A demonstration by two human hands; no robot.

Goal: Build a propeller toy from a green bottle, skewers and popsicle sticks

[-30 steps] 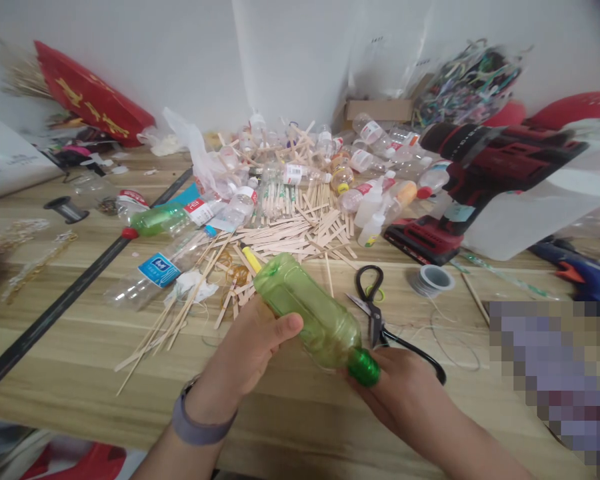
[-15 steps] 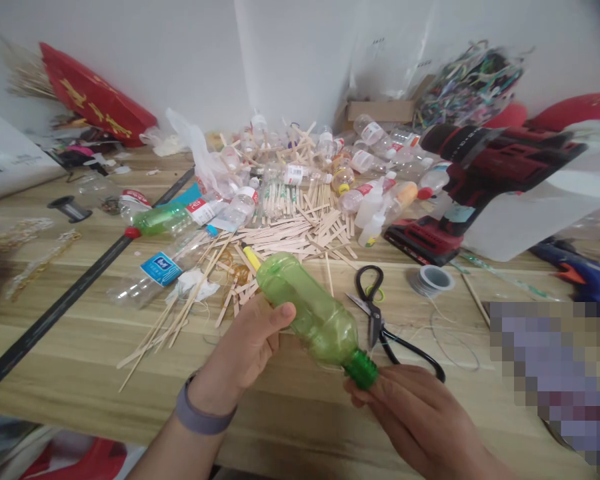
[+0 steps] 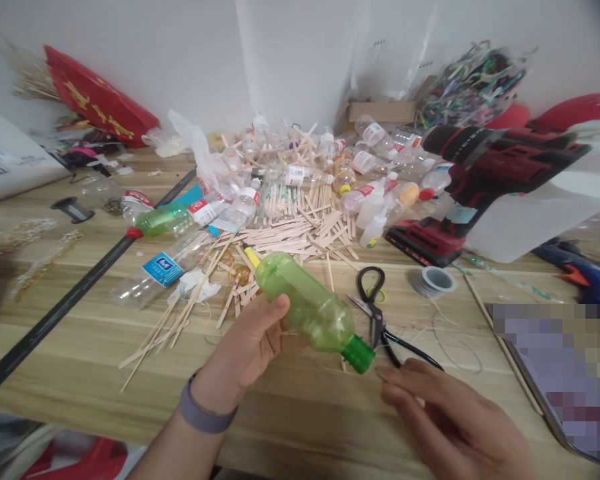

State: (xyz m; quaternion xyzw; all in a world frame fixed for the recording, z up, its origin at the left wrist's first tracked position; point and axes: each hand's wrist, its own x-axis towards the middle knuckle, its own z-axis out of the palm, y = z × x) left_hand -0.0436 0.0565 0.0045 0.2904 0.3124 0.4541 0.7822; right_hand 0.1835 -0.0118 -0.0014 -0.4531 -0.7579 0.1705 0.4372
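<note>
A green plastic bottle (image 3: pixel 310 303) lies tilted in my left hand (image 3: pixel 260 337), its dark green neck pointing down to the right. My left fingers are under the bottle and the thumb is against its side. A yellow piece with a black tip (image 3: pixel 251 255) shows at the bottle's far end. Just off the neck is my right hand (image 3: pixel 430 400), blurred, with thumb and forefinger pinched together; what they hold, if anything, is too small to name. Black-handled scissors (image 3: pixel 375 313) lie behind the neck.
Wooden sticks (image 3: pixel 300 230) and clear bottles (image 3: pixel 373 160) are heaped behind the hands. A red and black drill (image 3: pixel 475 193), a wire spool (image 3: pixel 434 283) and a blue glue gun (image 3: pixel 580 270) are at right. A dark strip (image 3: pixel 75 293) crosses the left side.
My right hand has come away from the bottle's neck, moving right and slightly down. The bottle stays in my left hand, nearly in the same place.
</note>
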